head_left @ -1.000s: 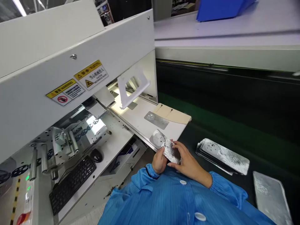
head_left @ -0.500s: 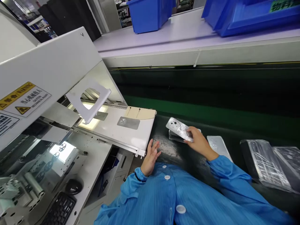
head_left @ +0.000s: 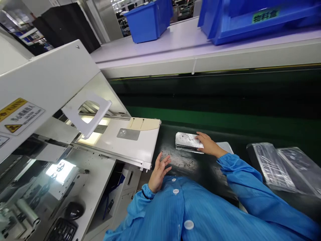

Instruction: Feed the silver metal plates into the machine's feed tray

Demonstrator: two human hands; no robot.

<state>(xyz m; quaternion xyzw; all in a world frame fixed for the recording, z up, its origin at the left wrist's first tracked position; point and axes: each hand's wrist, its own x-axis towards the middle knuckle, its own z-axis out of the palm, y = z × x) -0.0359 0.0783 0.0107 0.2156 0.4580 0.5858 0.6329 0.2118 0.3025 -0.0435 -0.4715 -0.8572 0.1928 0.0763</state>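
Observation:
A shiny silver phone back panel [head_left: 187, 138] with camera holes lies level on top of a stack of similar panels [head_left: 188, 149] on the dark work surface. The fingers and thumb of my right hand [head_left: 210, 144] close around its right end, covering that end. To the left, my left hand [head_left: 157, 174] holds nothing, its fingers apart, beside the corner of the machine's white feed table [head_left: 147, 147]. A grey phone back panel [head_left: 128, 134] rests flat on that table, and another grey panel [head_left: 101, 129] lies further in, under the lit opening.
Behind my right wrist lies another silver panel [head_left: 225, 146], partly hidden. Plastic-wrapped trays [head_left: 273, 165] are at the right. Blue bins [head_left: 144, 23] stand on the shelf at the back. A white machine cover [head_left: 60, 73] rises at the left, above a mouse [head_left: 74, 210] and keyboard [head_left: 61, 230].
My right hand has lowered the silver panel, which was raised and tilted, onto the stack. My left hand stays open. The view has shifted, so the surroundings sit further left.

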